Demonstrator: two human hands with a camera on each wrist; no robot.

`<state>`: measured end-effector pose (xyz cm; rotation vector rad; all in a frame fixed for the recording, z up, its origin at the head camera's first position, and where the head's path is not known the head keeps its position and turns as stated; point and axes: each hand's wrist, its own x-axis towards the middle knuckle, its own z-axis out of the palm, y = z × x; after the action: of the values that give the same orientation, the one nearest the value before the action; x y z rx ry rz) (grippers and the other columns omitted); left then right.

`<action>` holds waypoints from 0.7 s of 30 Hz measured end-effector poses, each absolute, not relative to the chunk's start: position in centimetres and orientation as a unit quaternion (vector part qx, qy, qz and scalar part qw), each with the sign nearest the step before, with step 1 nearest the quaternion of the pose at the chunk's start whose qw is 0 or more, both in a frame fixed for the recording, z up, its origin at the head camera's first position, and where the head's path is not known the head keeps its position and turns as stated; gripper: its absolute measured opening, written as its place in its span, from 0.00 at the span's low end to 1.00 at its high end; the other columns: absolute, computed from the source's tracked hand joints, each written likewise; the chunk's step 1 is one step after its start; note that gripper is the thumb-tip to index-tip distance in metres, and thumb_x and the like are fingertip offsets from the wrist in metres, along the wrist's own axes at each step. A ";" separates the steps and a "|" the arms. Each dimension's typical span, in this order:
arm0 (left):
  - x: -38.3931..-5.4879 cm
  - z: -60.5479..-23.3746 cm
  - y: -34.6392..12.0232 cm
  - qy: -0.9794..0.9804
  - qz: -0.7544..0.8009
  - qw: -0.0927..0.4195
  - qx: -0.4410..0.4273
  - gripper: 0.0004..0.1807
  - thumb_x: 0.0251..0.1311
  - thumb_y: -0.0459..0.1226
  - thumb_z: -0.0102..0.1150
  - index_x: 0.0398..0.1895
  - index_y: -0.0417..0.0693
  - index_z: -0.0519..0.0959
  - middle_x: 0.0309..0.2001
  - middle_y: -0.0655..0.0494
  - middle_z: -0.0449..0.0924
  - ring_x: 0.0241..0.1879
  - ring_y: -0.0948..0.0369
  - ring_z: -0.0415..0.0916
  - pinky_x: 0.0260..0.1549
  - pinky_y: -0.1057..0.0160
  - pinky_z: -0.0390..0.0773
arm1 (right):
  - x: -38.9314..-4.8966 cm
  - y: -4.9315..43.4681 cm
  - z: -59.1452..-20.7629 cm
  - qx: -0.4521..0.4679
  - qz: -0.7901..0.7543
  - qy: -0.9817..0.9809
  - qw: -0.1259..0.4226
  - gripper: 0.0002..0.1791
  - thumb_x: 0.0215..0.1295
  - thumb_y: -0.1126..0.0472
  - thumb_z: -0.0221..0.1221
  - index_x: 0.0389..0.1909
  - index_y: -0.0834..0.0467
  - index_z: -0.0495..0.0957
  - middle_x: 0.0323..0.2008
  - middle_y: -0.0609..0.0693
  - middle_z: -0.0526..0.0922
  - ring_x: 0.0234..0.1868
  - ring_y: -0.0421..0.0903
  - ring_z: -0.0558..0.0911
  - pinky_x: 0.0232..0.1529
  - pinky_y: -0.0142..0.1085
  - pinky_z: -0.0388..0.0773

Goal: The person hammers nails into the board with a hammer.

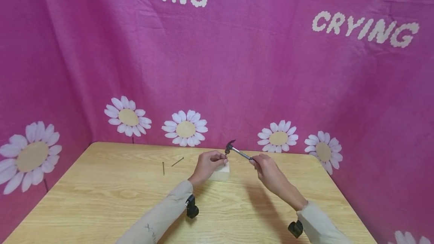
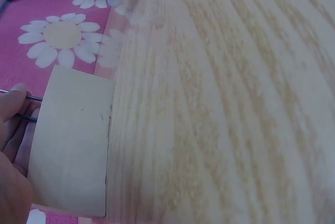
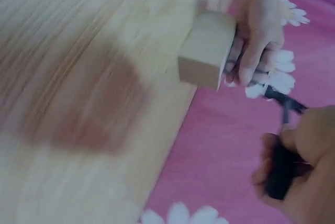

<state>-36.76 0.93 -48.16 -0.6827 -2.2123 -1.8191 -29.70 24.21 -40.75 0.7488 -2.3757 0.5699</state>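
Observation:
My left hand (image 1: 206,164) pinches a nail (image 2: 33,98) upright at the top of a pale wooden block (image 1: 221,175) on the table. A second nail shaft (image 2: 26,117) shows beside it against the block in the left wrist view; whether the fingers hold this one too, I cannot tell. In my right hand (image 1: 272,174) is a claw hammer (image 1: 241,154), gripped by its black handle (image 3: 282,171). The hammer's head hovers just over the left fingertips and the nail; contact cannot be made out. The right wrist view is blurred.
Two loose nails, one upright in view (image 1: 163,168) and one slanted (image 1: 178,161), lie on the wooden table (image 1: 118,199) left of the block. A pink curtain (image 1: 237,67) with white daisies hangs behind the table's far edge and along its sides.

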 end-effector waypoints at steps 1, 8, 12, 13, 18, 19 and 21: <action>-36.8 -48.2 0.9 -0.748 -0.615 0.098 -0.230 0.04 0.63 0.29 0.72 0.40 0.39 0.89 0.39 0.47 0.91 0.40 0.55 0.90 0.44 0.70 0.85 | -29.7 24.2 -40.8 0.276 0.217 -0.888 0.298 0.07 0.70 0.75 0.62 0.31 0.64 0.80 0.23 0.49 0.75 0.28 0.39 0.72 0.28 0.34 0.73; -36.7 -48.1 1.2 -0.735 -0.626 0.100 -0.242 0.06 0.63 0.29 0.71 0.40 0.34 0.88 0.41 0.44 0.91 0.42 0.49 0.90 0.46 0.66 0.86 | -30.3 24.4 -40.0 0.265 0.257 -0.839 0.399 0.02 0.71 0.73 0.62 0.39 0.67 0.82 0.29 0.53 0.79 0.34 0.46 0.77 0.33 0.40 0.75; -36.5 -48.2 1.2 -0.743 -0.619 0.089 -0.239 0.06 0.64 0.30 0.71 0.41 0.35 0.88 0.41 0.46 0.91 0.41 0.51 0.90 0.44 0.72 0.83 | -30.1 24.4 -40.7 0.275 0.249 -0.846 0.383 0.02 0.68 0.75 0.64 0.38 0.67 0.83 0.29 0.52 0.78 0.34 0.45 0.76 0.33 0.39 0.74; -36.4 -48.3 1.2 -0.743 -0.619 0.088 -0.238 0.06 0.64 0.30 0.71 0.41 0.35 0.88 0.41 0.46 0.91 0.41 0.51 0.90 0.44 0.72 0.83 | -30.0 24.4 -40.9 0.271 0.251 -0.851 0.373 0.02 0.69 0.74 0.64 0.37 0.66 0.83 0.29 0.51 0.78 0.34 0.44 0.75 0.33 0.38 0.74; -36.3 -48.3 1.0 -0.734 -0.631 0.086 -0.234 0.06 0.64 0.30 0.71 0.41 0.35 0.88 0.41 0.45 0.91 0.42 0.50 0.90 0.45 0.70 0.84 | -30.2 24.8 -40.6 0.250 0.271 -0.874 0.315 0.03 0.69 0.73 0.64 0.34 0.65 0.82 0.27 0.48 0.76 0.31 0.41 0.72 0.32 0.34 0.72; -36.3 -48.2 0.9 -0.730 -0.635 0.086 -0.236 0.06 0.64 0.29 0.71 0.41 0.34 0.88 0.41 0.44 0.91 0.43 0.48 0.89 0.45 0.70 0.85 | -30.2 24.9 -40.4 0.245 0.281 -0.878 0.299 0.04 0.70 0.73 0.63 0.34 0.65 0.82 0.27 0.48 0.76 0.31 0.40 0.71 0.31 0.33 0.72; -36.4 -48.0 0.9 -0.726 -0.641 0.083 -0.237 0.06 0.64 0.30 0.71 0.41 0.34 0.88 0.42 0.43 0.91 0.43 0.48 0.89 0.45 0.69 0.84 | -30.2 25.2 -40.0 0.231 0.306 -0.886 0.261 0.04 0.72 0.72 0.62 0.35 0.64 0.82 0.27 0.48 0.78 0.30 0.39 0.71 0.29 0.31 0.72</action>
<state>-36.39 0.93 -48.04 -0.7076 -2.1657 -1.9122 -30.16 25.18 -40.03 0.6241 -2.3982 0.8280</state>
